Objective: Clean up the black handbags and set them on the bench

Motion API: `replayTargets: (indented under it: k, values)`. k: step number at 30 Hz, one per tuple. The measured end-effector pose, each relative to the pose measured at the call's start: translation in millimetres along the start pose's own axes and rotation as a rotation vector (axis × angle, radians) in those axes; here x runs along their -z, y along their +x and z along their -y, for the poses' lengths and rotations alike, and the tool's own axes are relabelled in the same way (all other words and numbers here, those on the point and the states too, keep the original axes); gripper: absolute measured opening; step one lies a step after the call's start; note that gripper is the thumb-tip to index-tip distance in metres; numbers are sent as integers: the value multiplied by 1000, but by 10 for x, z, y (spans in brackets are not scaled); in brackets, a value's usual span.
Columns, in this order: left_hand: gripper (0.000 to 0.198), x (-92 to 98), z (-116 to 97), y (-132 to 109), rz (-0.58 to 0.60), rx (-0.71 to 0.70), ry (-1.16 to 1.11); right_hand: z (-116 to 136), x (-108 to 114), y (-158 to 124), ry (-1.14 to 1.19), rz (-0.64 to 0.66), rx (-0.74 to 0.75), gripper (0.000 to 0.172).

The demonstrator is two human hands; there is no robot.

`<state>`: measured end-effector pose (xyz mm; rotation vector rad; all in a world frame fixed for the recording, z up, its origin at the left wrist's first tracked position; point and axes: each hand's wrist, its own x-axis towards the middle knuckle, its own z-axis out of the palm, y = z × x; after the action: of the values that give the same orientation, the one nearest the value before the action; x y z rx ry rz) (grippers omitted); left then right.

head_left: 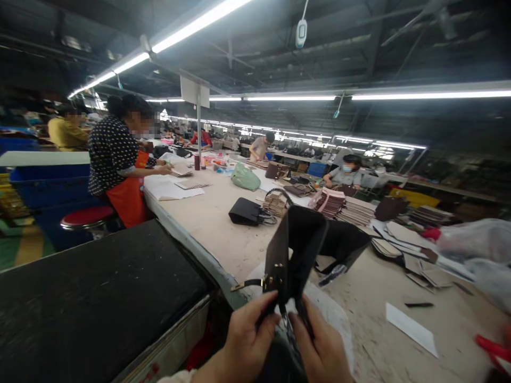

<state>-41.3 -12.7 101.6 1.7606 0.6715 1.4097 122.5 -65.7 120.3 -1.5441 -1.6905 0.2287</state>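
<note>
A black handbag (277, 247) is gripped between my two hands at the table's near edge. It is tilted, with its dark inside showing and gold-coloured fittings on the front. My left hand (247, 335) pinches its lower left side, below a strap (249, 283) with a metal end that sticks out leftward. On the lower right side, my right hand (321, 343) has its thumb and fingers closed. Behind it lies another black bag piece (347, 239), with clear plastic at its bottom. Farther back sits a finished-looking black bag (244, 211) with handles.
The long worktable (223, 239) carries stacked brown panels (355, 211), a green plastic bag (245, 176) and a white paper (411, 329). A black-topped surface (99, 298) stands at left. A co-worker in an orange apron (128, 205) stands beyond a red stool (88, 217).
</note>
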Motion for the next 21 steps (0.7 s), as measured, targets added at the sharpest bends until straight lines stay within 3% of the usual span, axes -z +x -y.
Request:
replayTargets:
  k: [2,5,9,11,14,16,18,21]
  values:
    - [33,59,180,287,-96,71,78,125,-189,469,120,8,30,46]
    - [31,145,614,676,-187,147,189,31,-532,953,234,95,-16,52]
    - [40,266,1114,886,-117,282,311,-331,-739,982,241,244,-81,54]
    - [47,295,1232,873,-57,323,381,-531,-629,856,189,110,-111,50]
    - [57,329,1333,834,-21,358,419,-837,-290,697,96,-360,-267,44]
    - [62,349,1406,831,23,414,442,-1068,-53,661,14,-627,-402,52]
    - [66,356,1486,838,71,452,471,-1321,121,683,-45,-742,-510,65]
    - [71,324,1573,825,149,481,532,-1699,204,803,47,-720,-654,84]
